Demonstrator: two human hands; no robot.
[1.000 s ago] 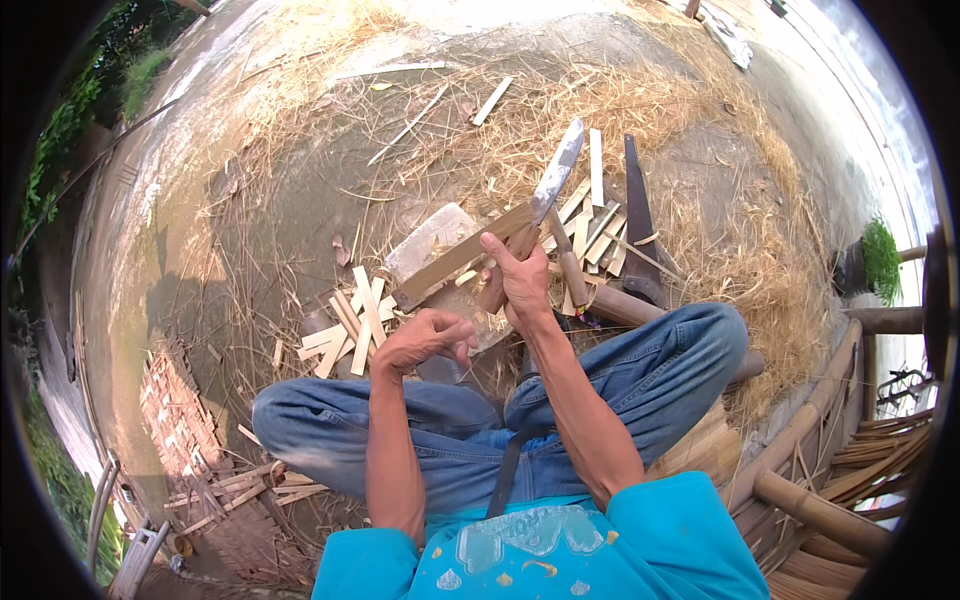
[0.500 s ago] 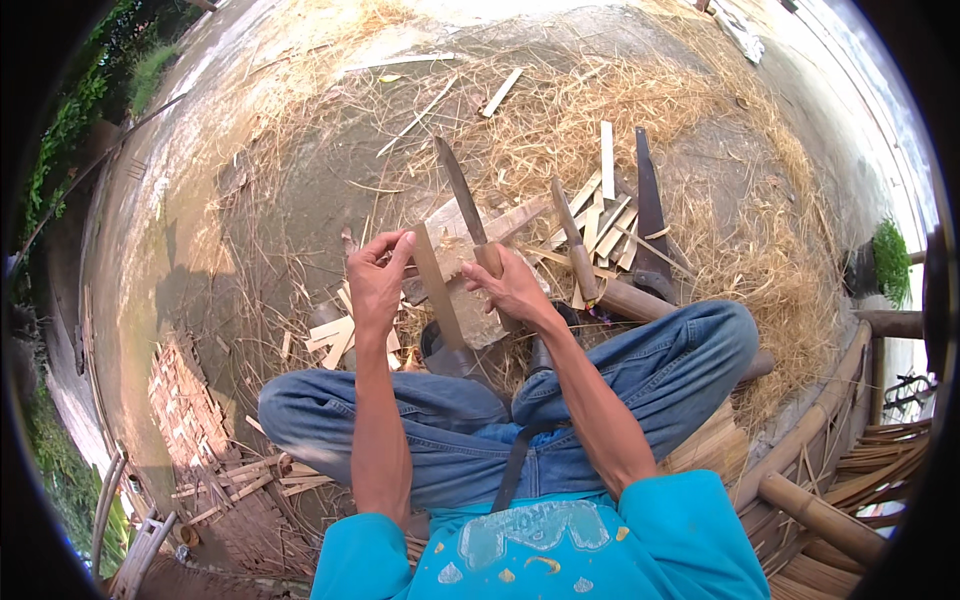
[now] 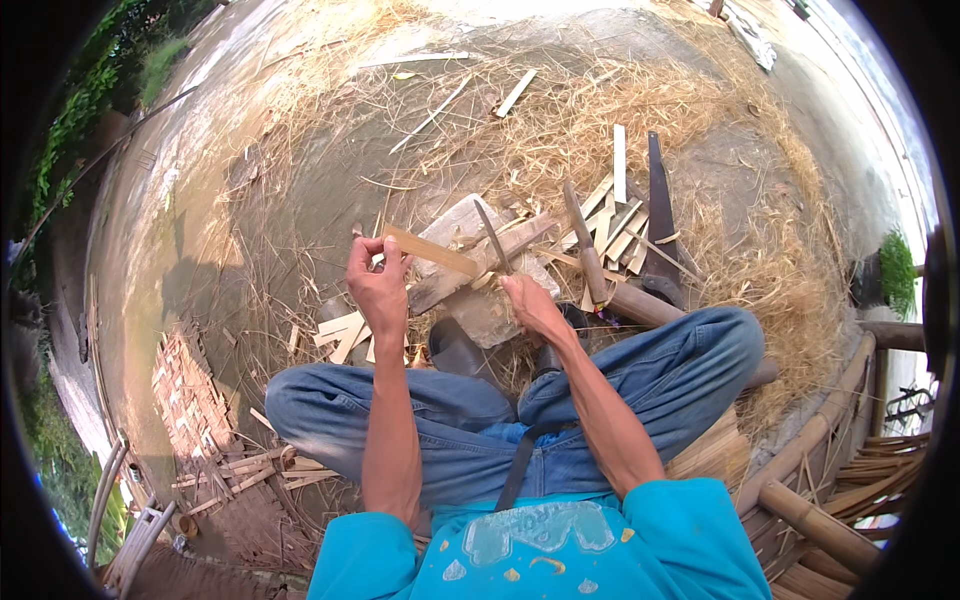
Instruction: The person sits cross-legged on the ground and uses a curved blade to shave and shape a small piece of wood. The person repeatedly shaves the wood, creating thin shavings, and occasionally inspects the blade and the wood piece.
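Note:
My left hand pinches the left end of a flat bamboo slat, which slants down to the right over a wooden block. My right hand is closed round the handle of a long-bladed knife. Its blade points up and away, just right of the slat's far end; whether they touch I cannot tell. Beneath the block lies a pale stone slab, between my dark boots.
To the right lie a handsaw, a second wooden-handled blade, a heap of cut slats and a bamboo pole. Pale shavings spread beyond. More offcuts and a woven bamboo piece lie at left.
The slat has swung from nearly upright to a rightward slant over the block. My right hand has turned and wrapped round the knife handle, and the blade has come lower and nearer.

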